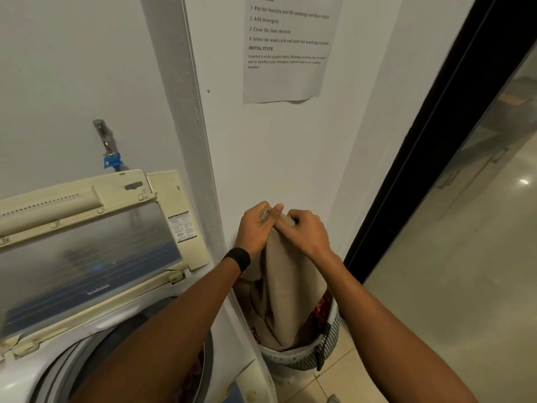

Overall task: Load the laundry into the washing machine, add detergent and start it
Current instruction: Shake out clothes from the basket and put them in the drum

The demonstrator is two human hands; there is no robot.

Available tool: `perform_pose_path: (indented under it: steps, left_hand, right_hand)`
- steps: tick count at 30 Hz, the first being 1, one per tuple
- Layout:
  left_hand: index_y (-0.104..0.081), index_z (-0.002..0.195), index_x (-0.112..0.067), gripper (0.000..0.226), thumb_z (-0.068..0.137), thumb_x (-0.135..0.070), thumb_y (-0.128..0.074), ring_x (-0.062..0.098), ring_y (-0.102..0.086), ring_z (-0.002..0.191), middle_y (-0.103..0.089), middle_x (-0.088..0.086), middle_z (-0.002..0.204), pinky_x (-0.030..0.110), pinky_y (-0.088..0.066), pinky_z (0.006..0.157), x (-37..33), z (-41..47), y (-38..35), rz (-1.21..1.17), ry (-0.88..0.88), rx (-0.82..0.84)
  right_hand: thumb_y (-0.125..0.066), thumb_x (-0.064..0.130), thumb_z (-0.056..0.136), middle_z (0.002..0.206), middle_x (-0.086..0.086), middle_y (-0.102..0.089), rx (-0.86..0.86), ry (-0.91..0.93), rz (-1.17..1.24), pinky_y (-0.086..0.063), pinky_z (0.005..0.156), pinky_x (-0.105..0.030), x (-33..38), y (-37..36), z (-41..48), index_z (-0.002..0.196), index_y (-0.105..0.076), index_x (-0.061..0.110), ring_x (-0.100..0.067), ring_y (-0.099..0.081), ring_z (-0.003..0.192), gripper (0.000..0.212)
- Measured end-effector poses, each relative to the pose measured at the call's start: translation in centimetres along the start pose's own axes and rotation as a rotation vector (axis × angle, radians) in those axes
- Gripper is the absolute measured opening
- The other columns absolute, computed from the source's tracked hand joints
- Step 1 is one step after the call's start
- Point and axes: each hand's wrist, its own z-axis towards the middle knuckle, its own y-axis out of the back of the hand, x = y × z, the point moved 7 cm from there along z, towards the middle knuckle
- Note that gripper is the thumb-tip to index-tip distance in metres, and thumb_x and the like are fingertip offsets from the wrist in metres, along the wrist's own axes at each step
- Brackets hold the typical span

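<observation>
Head view: left hand [255,226] and right hand [305,231] both pinch the top of a tan cloth [286,289], hanging over the basket [302,360]. Its low end could drag other clothes out.

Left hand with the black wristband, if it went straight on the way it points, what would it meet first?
Probably the plain white wall beyond it; the left hand, gripping the beige cloth, points there, though depth is unclear.
</observation>
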Motion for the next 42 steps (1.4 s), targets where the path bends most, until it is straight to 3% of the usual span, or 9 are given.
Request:
perform_pose_path:
  steps: [5,10,16,19,23,27,35,38,42]
  left_hand:
    - [-0.036,0.07,-0.015,0.05,0.105,-0.047,-0.052,0.016,-0.033,0.064,-0.033,0.002,0.066,0.032,-0.032,0.064,0.5,0.9,2.2,-0.066,0.05,-0.179]
    - [-0.037,0.069,-0.019,0.05,0.103,-0.051,-0.053,0.014,-0.035,0.064,-0.034,-0.003,0.064,0.032,-0.032,0.064,1.0,1.1,2.8,-0.074,0.072,-0.196]
    - [-0.049,0.095,0.005,0.061,0.088,-0.052,-0.069,0.014,-0.051,0.073,-0.052,0.01,0.081,0.02,-0.047,0.069,-0.6,0.5,0.5,-0.114,-0.006,0.024]
    - [-0.058,0.102,0.005,0.045,0.092,-0.036,-0.073,0.012,-0.059,0.079,-0.062,0.016,0.088,0.019,-0.052,0.074,-1.0,0.3,-0.4,-0.098,-0.027,0.106]
    - [-0.051,0.077,-0.004,0.045,0.104,-0.04,-0.06,0.014,-0.046,0.066,-0.048,0.008,0.07,0.026,-0.043,0.064,-0.3,0.1,-0.1,-0.065,0.003,0.048]
    - [-0.043,0.073,-0.015,0.045,0.106,-0.043,-0.053,0.013,-0.038,0.063,-0.038,0.0,0.065,0.026,-0.037,0.061,0.1,0.1,0.6,-0.056,0.038,-0.057]
    - [-0.036,0.072,-0.018,0.045,0.107,-0.044,-0.048,0.015,-0.035,0.065,-0.034,0.0,0.067,0.027,-0.031,0.061,0.4,0.7,2.4,-0.085,0.042,-0.147]
    - [-0.042,0.077,-0.006,0.049,0.102,-0.046,-0.056,0.016,-0.038,0.068,-0.038,0.006,0.073,0.025,-0.036,0.063,0.1,0.5,1.8,-0.105,-0.006,-0.093]
    - [-0.057,0.105,0.004,0.044,0.1,-0.039,-0.061,0.011,-0.06,0.083,-0.062,0.008,0.091,0.023,-0.051,0.077,-0.9,-0.3,-0.5,-0.119,-0.024,0.156]
  right_hand:
    - [-0.058,0.072,0.088,0.063,0.002,-0.06,0.228,0.08,0.006,-0.046,0.06,-0.04,-0.6,-0.8,-0.6,0.072,-0.059,0.017,-0.018,-0.058,0.06,0.057]
    - [-0.061,0.059,0.095,0.066,-0.001,-0.061,0.155,0.107,0.115,-0.046,0.062,-0.037,-1.1,0.2,-0.7,0.072,-0.061,0.014,-0.017,-0.058,0.063,0.05]
    - [-0.063,0.05,0.096,0.06,0.005,-0.058,0.083,0.166,0.161,-0.043,0.059,-0.037,0.8,0.8,0.4,0.068,-0.06,0.019,-0.008,-0.051,0.057,0.042]
    - [-0.065,0.042,0.097,0.057,0.01,-0.057,0.087,0.159,0.112,-0.038,0.056,-0.029,1.4,0.4,0.5,0.066,-0.059,0.033,-0.004,-0.05,0.055,0.033]
    - [-0.063,0.06,0.092,0.049,0.006,-0.043,0.084,0.1,0.105,-0.033,0.053,-0.028,0.9,-0.1,0.2,0.058,-0.046,0.019,-0.009,-0.037,0.047,0.057]
    - [-0.063,0.069,0.088,0.05,0.002,-0.038,0.15,0.077,0.064,-0.031,0.053,-0.031,0.6,-0.1,-0.3,0.056,-0.041,0.015,-0.008,-0.034,0.047,0.066]
    - [-0.061,0.047,0.092,0.057,0.0,-0.058,0.08,0.156,-0.081,-0.049,0.062,-0.042,-0.4,3.0,-0.6,0.063,-0.057,0.017,-0.015,-0.055,0.058,0.042]
    - [-0.063,0.036,0.091,0.062,0.001,-0.059,-0.025,0.159,0.009,-0.051,0.064,-0.042,0.5,4.0,-0.2,0.067,-0.057,0.019,-0.014,-0.057,0.063,0.03]
    - [-0.06,0.046,0.101,0.076,0.008,-0.067,0.053,0.223,0.149,-0.05,0.068,-0.032,2.2,2.9,0.0,0.083,-0.067,0.023,-0.009,-0.063,0.073,0.03]
